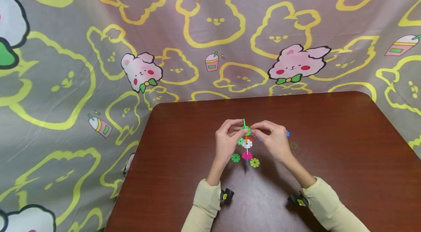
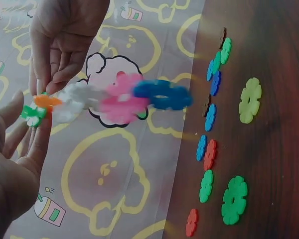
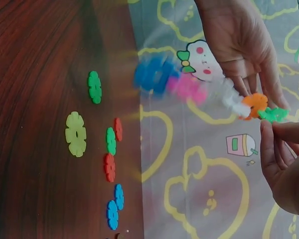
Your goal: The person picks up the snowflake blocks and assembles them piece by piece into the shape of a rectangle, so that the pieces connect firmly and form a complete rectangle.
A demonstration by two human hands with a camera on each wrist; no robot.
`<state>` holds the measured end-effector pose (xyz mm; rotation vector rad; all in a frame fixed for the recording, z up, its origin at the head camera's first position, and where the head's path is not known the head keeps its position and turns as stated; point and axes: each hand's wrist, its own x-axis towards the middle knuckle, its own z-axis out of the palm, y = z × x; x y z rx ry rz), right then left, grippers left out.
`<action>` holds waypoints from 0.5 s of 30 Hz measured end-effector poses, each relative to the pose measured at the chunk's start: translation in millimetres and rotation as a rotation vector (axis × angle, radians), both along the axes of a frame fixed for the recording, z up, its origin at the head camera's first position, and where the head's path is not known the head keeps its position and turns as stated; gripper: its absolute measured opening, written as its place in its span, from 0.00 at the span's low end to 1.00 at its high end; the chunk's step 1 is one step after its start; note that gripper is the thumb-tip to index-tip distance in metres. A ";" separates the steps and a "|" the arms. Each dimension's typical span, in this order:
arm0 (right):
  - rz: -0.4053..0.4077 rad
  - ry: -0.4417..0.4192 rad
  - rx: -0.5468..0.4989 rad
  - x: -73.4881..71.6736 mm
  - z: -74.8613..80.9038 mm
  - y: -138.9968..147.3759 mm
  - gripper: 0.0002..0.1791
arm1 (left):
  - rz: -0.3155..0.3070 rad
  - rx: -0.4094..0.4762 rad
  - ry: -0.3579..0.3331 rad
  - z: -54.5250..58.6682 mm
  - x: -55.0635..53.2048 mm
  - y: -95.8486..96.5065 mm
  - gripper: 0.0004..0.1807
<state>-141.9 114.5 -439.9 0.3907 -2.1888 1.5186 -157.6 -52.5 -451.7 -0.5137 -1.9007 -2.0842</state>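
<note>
In front of me both hands hold up a chain of interlocked plastic snowflake discs. From its top hang green (image 1: 246, 130), orange (image 3: 255, 106), white (image 1: 247, 143), pink (image 1: 247, 155) and blue (image 2: 163, 94) discs; the lower ones are blurred in the wrist views. My left hand (image 1: 227, 137) pinches the green top end between thumb and fingers. From the other side, my right hand (image 1: 275, 137) pinches the same green end with its fingertips. A second green piece seems to stand edge-on there, partly hidden by the fingers.
Loose snowflake discs lie on the brown table (image 1: 184, 133): a yellow-green one (image 1: 254, 162), a green one (image 1: 235, 158), a brown one (image 1: 294, 145), plus several red and blue ones (image 2: 210, 117) farther back. A patterned curtain (image 1: 213, 34) hangs behind the table and at its left.
</note>
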 end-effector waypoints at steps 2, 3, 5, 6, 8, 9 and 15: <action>0.005 -0.014 -0.002 1.1 2.2 -2.5 0.07 | -0.019 0.012 -0.023 -0.3 0.4 -1.4 0.17; 0.006 -0.018 0.000 2.3 4.4 -4.0 0.07 | -0.023 0.015 -0.036 -0.4 0.6 -1.9 0.17; 0.013 -0.024 0.001 5.2 9.4 -6.8 0.06 | -0.028 0.016 -0.055 -0.7 0.9 -2.9 0.17; 0.018 -0.030 -0.003 6.3 11.1 -7.4 0.06 | -0.031 0.015 -0.059 -0.6 1.1 -3.3 0.17; 0.026 -0.036 -0.014 6.0 11.2 -6.1 0.06 | -0.027 0.012 -0.062 0.3 1.0 -4.3 0.16; 0.027 -0.035 -0.017 4.9 9.6 -3.8 0.05 | -0.022 0.010 -0.061 1.0 0.8 -4.9 0.16; -0.024 -0.102 -0.001 -6.9 -10.4 33.0 0.04 | 0.028 0.016 -0.061 4.4 -0.1 -10.8 0.15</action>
